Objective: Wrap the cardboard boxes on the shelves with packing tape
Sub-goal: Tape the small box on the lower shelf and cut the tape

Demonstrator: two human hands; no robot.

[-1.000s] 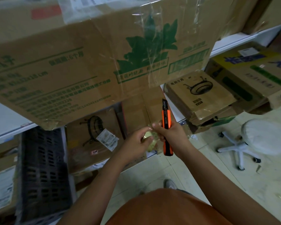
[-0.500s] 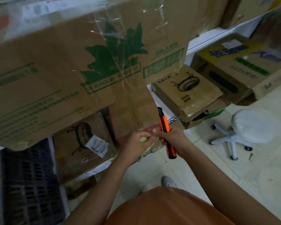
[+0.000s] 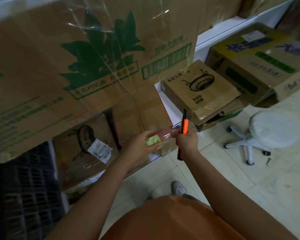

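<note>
A large cardboard box (image 3: 80, 66) with a green plant print fills the upper left, with clear tape (image 3: 100, 26) stuck across its face. Below it, my left hand (image 3: 140, 148) grips a roll of clear packing tape (image 3: 153, 140) with a green-patterned core. My right hand (image 3: 186, 141) holds an orange and black utility knife (image 3: 182, 134) upright and also pinches the loose clear tape end pulled out from the roll. The two hands are a short gap apart in front of the lower shelf.
Smaller cardboard boxes (image 3: 199, 90) lie on the white shelf at right, with a yellow-printed box (image 3: 260, 58) behind. A white swivel stool (image 3: 274, 130) stands on the tiled floor at right. A black plastic crate (image 3: 26, 191) sits at lower left. More boxes (image 3: 87, 144) fill the lower shelf.
My hands have drawn a little apart, stretching clear tape between the roll and my right hand. The view has shifted to the right, so the big box sits further left.
</note>
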